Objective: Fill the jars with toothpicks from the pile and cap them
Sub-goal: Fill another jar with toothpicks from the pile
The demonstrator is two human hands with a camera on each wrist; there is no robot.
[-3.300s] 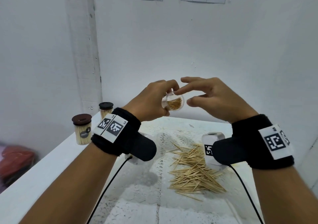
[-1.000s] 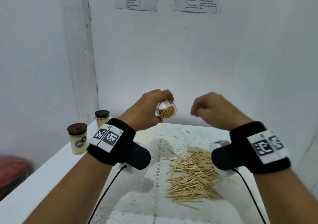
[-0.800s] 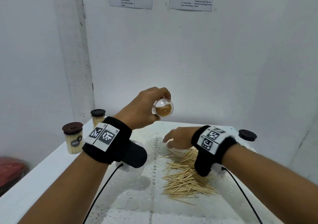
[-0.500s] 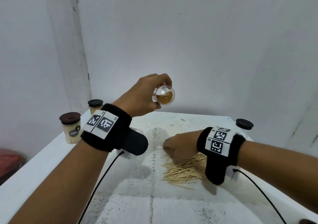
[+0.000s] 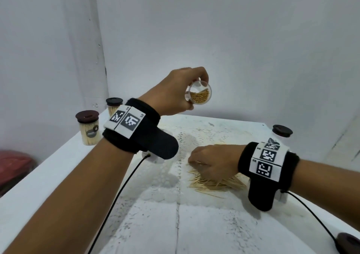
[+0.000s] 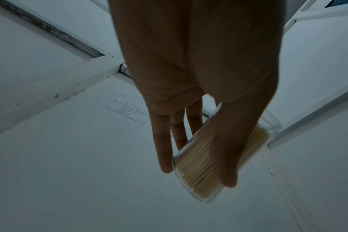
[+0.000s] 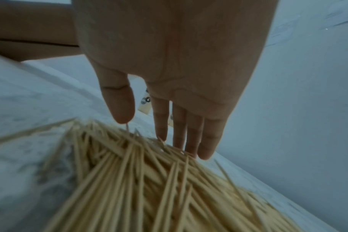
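My left hand (image 5: pixel 175 95) holds a clear jar (image 5: pixel 200 96) in the air above the back of the table, its open mouth turned toward me. The jar is partly filled with toothpicks; in the left wrist view my thumb and fingers grip the jar (image 6: pixel 195 164) round its side. My right hand (image 5: pixel 212 160) is down on the toothpick pile (image 5: pixel 214 183) at the middle right of the table. In the right wrist view its fingers (image 7: pixel 191 133) are straight, with the tips touching the far edge of the pile (image 7: pixel 149 180).
Two capped jars full of toothpicks (image 5: pixel 87 128) (image 5: pixel 114 106) stand at the table's left edge. Another dark-capped jar (image 5: pixel 282 131) stands at the far right, and a loose dark cap (image 5: pixel 348 244) lies at the near right. A white lace cloth (image 5: pixel 159 214) covers the table, with walls close behind.
My right hand has dropped from beside the raised jar onto the toothpick pile and spread its fingers. My left hand has kept the jar up in about the same place.
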